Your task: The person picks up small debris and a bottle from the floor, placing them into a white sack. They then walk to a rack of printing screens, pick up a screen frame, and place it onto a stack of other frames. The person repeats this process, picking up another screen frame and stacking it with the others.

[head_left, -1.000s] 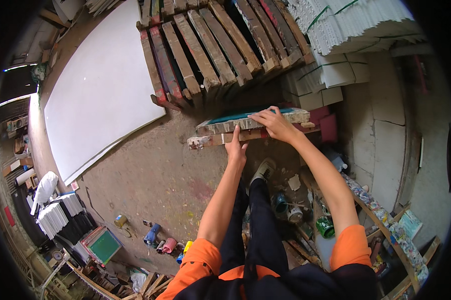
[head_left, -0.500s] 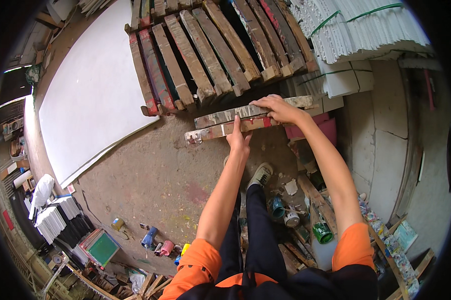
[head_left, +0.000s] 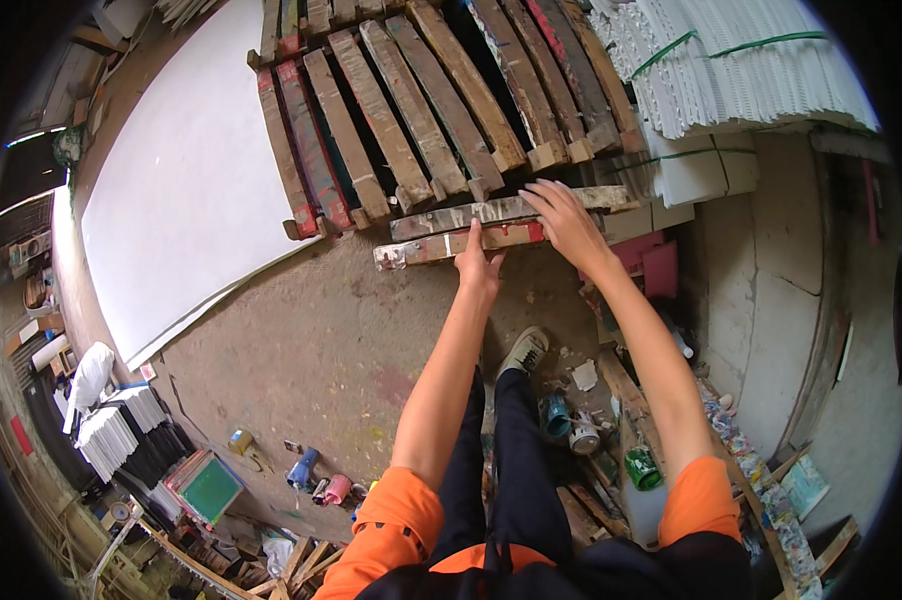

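Observation:
Two paint-smeared wooden bars lie side by side in front of me, nearly parallel; whether they are edges of larger frames I cannot tell. My left hand (head_left: pixel 479 262) grips the near bar (head_left: pixel 436 249), with the thumb on top and the fingers mostly hidden underneath. Over the far bar (head_left: pixel 461 216) my right hand (head_left: pixel 568 222) lies with its fingers stretched out and slightly apart, toward the bar's right part. A small gap shows between the bars at their left ends.
Beyond the bars stands a row of stained wooden slats (head_left: pixel 411 110). A large white sheet (head_left: pixel 171 190) lies left. Strapped white stacks (head_left: pixel 741 70) fill the far right. Paint containers (head_left: pixel 643 466) and wood scraps crowd the floor near my feet, beside a shoe (head_left: pixel 526 350).
My right hand's fingers have straightened and loosened from the far bar, and the hand sits slightly further right. The near bar has shifted slightly away from me, with my left hand still on it.

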### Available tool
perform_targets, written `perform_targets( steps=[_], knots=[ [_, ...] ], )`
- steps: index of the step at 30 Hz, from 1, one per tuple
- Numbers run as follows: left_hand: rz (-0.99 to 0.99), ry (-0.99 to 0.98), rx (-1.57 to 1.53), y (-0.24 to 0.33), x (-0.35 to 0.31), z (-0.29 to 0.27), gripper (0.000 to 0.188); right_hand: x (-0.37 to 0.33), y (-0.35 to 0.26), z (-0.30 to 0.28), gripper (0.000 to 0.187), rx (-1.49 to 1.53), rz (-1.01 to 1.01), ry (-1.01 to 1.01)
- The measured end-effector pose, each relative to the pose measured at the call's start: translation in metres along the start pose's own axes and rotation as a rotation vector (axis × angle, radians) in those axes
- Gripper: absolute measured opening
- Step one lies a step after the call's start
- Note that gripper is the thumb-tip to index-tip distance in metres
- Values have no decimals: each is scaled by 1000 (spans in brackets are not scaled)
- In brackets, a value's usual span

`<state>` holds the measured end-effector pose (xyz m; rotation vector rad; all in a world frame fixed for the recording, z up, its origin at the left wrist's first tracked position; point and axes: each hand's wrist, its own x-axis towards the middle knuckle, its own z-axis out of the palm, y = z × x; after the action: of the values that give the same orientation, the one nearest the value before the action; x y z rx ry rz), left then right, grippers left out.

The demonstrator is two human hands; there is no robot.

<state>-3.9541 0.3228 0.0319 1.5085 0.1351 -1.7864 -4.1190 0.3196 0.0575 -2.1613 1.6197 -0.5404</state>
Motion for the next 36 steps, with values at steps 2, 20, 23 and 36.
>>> perform_targets(
  steps=[2, 20, 23, 36],
  knots=[
    [-39, -1, -2, 4, 8, -15, 57, -5, -16, -4, 46, -120, 1, 25],
    [1106, 342, 1258, 66, 0, -132, 75, -37, -26, 32, 55, -532, -173, 92],
    [1225, 161, 1379, 80, -9, -131, 74, -36, -24, 38, 53, -600, -167, 121],
    [1107, -52, 1614, 87, -17, -112, 50, -57, -11, -3, 50, -635, -320, 155]
  ],
)
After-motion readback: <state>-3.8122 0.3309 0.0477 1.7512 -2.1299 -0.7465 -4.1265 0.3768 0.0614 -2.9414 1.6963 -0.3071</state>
